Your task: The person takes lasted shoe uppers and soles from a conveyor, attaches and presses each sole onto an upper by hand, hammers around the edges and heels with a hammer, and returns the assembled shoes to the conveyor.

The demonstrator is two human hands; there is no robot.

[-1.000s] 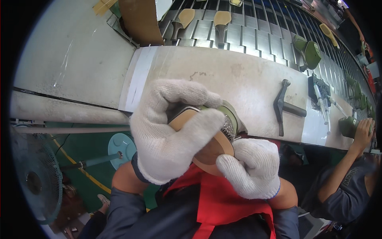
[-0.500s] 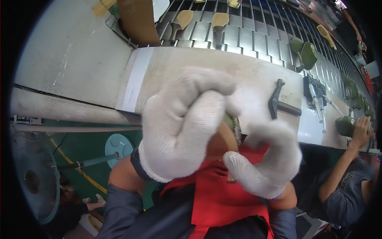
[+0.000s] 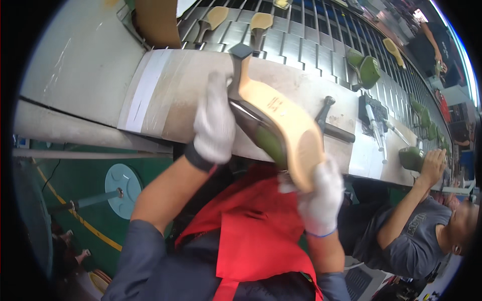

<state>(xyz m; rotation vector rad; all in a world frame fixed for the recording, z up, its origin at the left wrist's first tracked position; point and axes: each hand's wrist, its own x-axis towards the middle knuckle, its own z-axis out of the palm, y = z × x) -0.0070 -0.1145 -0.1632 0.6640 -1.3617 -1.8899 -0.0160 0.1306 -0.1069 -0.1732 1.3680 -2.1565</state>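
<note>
Left hand (image 3: 215,126), gloved and raised above the desk (image 3: 165,95), was wrapped around the heel end of a high-heeled shoe (image 3: 276,128). Right hand (image 3: 321,198), gloved, gripped the toe end from below. The shoe was held in the air, tan sole up, long axis diagonal: heel pointing up-left toward the conveyor (image 3: 301,42), toe down-right.

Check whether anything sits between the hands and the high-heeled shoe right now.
Nothing visible does. The left hand grips the high-heeled shoe near its heel, and the right hand holds its toe end, sole turned up. The hammer lies on the workbench behind, apart from both.
</note>
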